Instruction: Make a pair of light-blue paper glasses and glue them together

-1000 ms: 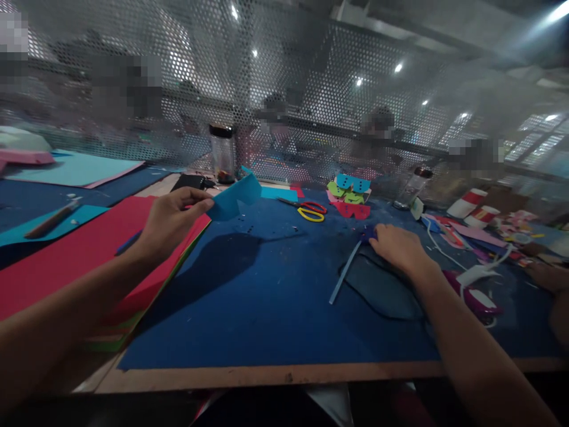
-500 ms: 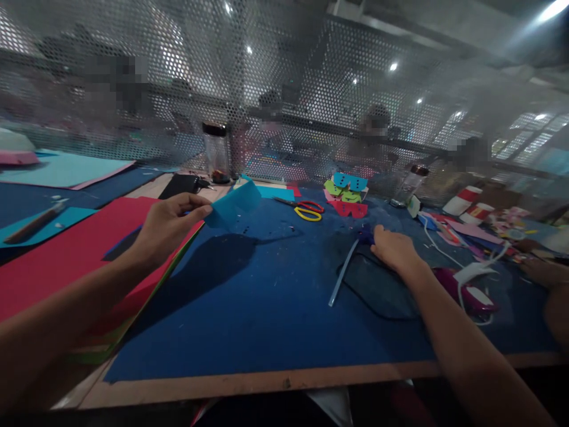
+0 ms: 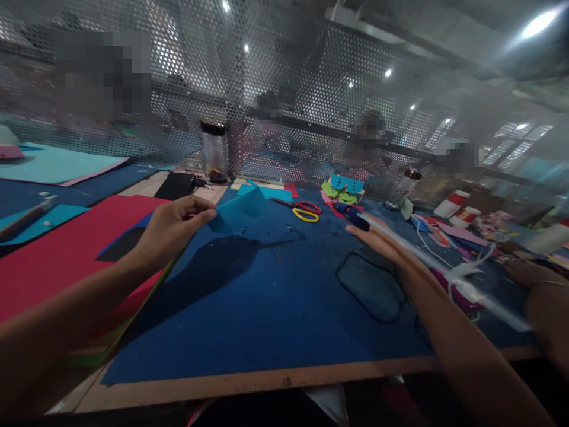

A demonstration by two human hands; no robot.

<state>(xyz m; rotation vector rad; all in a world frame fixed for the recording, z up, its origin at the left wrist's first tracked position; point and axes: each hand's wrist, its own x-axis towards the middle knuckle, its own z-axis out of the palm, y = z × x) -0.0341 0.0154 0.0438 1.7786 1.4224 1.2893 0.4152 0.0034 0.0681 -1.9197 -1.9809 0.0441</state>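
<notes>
Between the thumb and fingers of my left hand [image 3: 180, 224] is a small folded piece of blue paper [image 3: 237, 212], raised above the blue tabletop [image 3: 275, 296]. My right hand [image 3: 376, 237] is closed on a dark blue glue gun [image 3: 351, 213], its tip pointing away to the left. A long translucent glue stick [image 3: 444, 270], blurred by motion, runs back from the gun over my right forearm. Several cut-out paper pieces with dark dots [image 3: 347, 188] stand just beyond the gun. Scissors with red and yellow handles [image 3: 306, 212] lie between my hands, farther back.
Red paper sheets [image 3: 111, 237] are stacked under my left arm. A black cord [image 3: 371, 320] loops near my right forearm. At the back stand a jar [image 3: 214, 154] and a perforated metal screen [image 3: 288, 112]. Another person's hand [image 3: 527, 267] is at the far right, near paper scraps.
My right hand has lifted the glue gun off the table and swung it round, so the glue stick points back to the right. My left hand has hardly moved.
</notes>
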